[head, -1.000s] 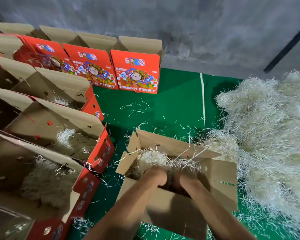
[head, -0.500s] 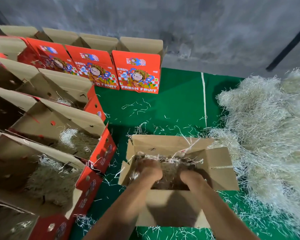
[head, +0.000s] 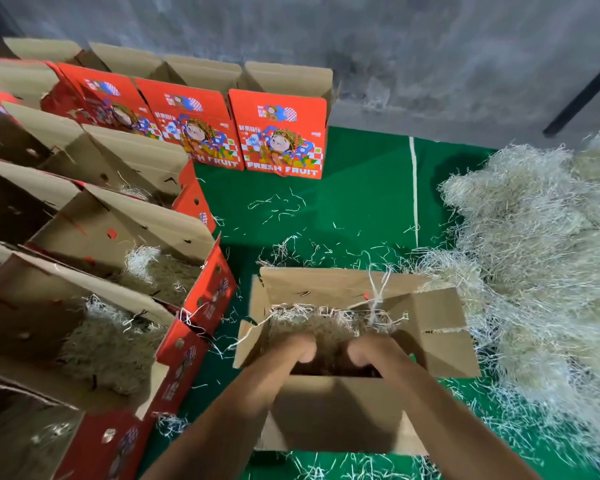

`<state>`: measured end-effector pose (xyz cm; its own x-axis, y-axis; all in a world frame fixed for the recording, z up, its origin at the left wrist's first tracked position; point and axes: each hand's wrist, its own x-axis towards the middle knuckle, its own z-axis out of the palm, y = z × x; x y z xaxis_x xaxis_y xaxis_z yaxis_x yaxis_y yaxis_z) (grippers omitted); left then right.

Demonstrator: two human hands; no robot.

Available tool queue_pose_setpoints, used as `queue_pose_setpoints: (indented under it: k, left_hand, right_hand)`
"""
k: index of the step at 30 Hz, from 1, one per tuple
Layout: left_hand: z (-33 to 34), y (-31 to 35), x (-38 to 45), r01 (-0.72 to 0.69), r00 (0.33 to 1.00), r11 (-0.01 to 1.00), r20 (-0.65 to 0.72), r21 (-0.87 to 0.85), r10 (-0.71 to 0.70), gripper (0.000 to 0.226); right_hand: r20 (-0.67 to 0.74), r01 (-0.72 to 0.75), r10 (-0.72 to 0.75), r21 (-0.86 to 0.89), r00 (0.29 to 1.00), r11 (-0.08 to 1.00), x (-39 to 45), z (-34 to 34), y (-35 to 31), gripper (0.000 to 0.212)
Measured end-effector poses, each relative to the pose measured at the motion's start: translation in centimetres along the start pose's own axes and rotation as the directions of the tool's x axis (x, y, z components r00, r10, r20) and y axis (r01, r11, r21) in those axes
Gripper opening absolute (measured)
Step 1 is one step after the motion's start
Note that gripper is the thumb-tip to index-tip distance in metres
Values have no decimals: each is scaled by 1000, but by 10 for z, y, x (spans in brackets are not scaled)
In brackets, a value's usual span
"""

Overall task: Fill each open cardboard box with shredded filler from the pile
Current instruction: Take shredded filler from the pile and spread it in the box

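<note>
Packing area: rows of fruit boxes [head: 281, 133], filler pile [head: 541, 258], concrete wall [head: 395, 46].

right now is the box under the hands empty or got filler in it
Got filler: shredded filler lies inside the box, both hands pressing it down.

Rough grey concrete wall [head: 430, 46] across the far side, green mat [head: 361, 202] covering the floor, thin white line [head: 413, 188] running near to far, dark slanted bar [head: 582, 95] far right, dim light
</note>
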<state>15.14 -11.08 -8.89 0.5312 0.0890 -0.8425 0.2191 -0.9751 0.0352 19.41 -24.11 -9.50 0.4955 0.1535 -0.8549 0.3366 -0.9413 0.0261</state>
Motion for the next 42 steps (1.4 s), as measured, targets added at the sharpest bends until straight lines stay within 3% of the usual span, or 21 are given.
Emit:
queue_pose_setpoints:
  k: [3,7,10,13,19,22,25,27,30,32,36,39,42]
  left_hand:
    - [-10,1,-5,-35,994,996,-107,-80,26,45]
    - [-30,7,-7,-68,958,992,-285,-103,36,44]
    - [-19,4,-1,-5,982,999,-188,44,14,48]
    - [-19,-9,2,2,998,999,-67,53,2,43]
    - [-37,-11,-15,-98,979,979,-197,-181,61,47]
    - [-35,-5,-34,-199,930,941,-355,-275,93,36]
    - [-45,6,-54,-381,772,844,-632,-377,66,31]
    - [-52,12,-68,-474,707,746,-707,-468,5,31]
    - [-60,23,-87,-581,707,583,-707,-569,16,5]
    - [-61,28,-101,-607,737,459,-676,-649,17,17]
    - [-54,25,-121,-614,718,534,-692,-582,71,34]
    - [-46,8,-133,-625,705,522,-707,-580,58,36]
    - [-36,-3,-145,-636,723,470,-686,-612,86,40]
  right_hand:
    - [-50,59,-57,25,997,998,0,-15,1,36]
    - [-275,119,-72,161,959,980,10,-25,0,35]
    - [-258,78,-32,173,966,982,11,-13,1,55]
    - [-255,113,-57,210,965,971,6,-14,7,44]
    - [-333,255,-117,408,935,877,-24,-44,34,31]
    - [-324,354,-190,579,927,734,-47,-47,40,42]
    - [-383,429,-206,705,901,564,-73,-51,41,49]
    - [-476,501,-180,733,861,460,-91,-56,38,64]
    - [-610,617,-140,713,780,333,-113,-62,29,71]
    - [-624,621,-54,758,779,200,-119,-60,19,65]
    - [-620,606,175,785,765,130,-116,-55,16,38]
    - [-573,571,243,816,783,85,-110,-57,24,22]
    - [-572,566,282,817,770,110,-106,-52,27,16]
